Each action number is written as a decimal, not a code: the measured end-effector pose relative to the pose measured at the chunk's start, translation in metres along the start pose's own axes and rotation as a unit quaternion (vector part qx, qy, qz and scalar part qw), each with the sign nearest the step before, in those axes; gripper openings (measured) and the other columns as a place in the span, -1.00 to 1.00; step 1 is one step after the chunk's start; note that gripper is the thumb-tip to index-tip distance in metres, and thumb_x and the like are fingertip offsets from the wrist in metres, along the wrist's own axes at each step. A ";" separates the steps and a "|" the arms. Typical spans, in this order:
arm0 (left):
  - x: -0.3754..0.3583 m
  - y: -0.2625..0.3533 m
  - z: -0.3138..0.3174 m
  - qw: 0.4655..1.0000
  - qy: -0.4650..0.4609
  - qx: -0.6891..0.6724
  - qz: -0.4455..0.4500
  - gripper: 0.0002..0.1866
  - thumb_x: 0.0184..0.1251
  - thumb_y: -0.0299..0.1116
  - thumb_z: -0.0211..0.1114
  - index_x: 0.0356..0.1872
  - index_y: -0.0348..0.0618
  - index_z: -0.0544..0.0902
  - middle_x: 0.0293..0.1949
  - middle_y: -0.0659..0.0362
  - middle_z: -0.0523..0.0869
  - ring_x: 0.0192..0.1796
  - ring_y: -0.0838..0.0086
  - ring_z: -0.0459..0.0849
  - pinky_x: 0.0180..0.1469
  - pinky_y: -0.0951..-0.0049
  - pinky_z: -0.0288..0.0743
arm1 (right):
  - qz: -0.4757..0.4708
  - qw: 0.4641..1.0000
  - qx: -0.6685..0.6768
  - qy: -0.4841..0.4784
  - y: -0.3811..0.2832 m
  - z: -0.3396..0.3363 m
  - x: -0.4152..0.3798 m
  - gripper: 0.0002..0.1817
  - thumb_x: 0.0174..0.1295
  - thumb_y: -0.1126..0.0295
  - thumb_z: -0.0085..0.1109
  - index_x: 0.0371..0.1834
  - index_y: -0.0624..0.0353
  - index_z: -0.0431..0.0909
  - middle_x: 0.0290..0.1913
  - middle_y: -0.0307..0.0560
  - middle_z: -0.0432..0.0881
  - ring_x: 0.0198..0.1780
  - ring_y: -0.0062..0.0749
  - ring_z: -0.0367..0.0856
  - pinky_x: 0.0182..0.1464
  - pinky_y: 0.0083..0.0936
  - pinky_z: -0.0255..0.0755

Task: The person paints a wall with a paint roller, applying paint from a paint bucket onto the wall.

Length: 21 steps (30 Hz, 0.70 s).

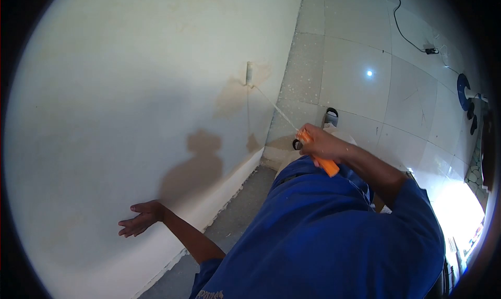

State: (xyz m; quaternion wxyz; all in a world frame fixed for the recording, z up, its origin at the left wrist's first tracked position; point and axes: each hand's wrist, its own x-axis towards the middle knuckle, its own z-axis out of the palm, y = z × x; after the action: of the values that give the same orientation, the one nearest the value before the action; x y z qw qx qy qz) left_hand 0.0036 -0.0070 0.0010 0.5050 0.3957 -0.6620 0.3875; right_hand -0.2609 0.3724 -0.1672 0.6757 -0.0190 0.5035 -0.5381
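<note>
My right hand [326,144] is wrapped round the orange handle of a small paint roller [327,165]. Its thin metal rod runs up and left to the narrow roller head [249,72], which is at the pale wall [130,90]. Around the roller head the wall shows a darker tan patch [229,98]. Off to the lower left, my left hand [142,219] holds nothing, its fingers apart and close by the wall.
Along the wall's foot runs a white skirting strip [224,187]. Pale floor tiles [355,48] carry small white specks. A black cable with a plug [431,51] lies at the upper right, near a blue round base [463,92]. Sandals [332,114] show at my feet.
</note>
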 end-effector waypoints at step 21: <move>-0.001 0.000 0.000 1.000 -0.010 0.008 -0.002 -0.34 0.41 0.09 -0.14 0.41 -0.05 0.09 0.48 0.02 -0.20 0.48 -0.02 -0.27 0.35 -0.23 -0.40 | -0.012 0.998 0.009 0.055 0.000 -0.017 0.078 -0.64 0.01 0.57 0.13 -0.15 0.30 0.21 -0.49 -0.07 0.41 -0.69 -0.43 0.47 -0.71 -0.48 0.38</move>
State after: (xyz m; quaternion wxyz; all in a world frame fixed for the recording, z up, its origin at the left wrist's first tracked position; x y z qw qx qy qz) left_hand 0.0034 -0.0072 -0.0006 0.4960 0.4044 -0.6635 0.3877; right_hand -0.2795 0.3229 -0.2271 0.6408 0.0102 0.5345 -0.5509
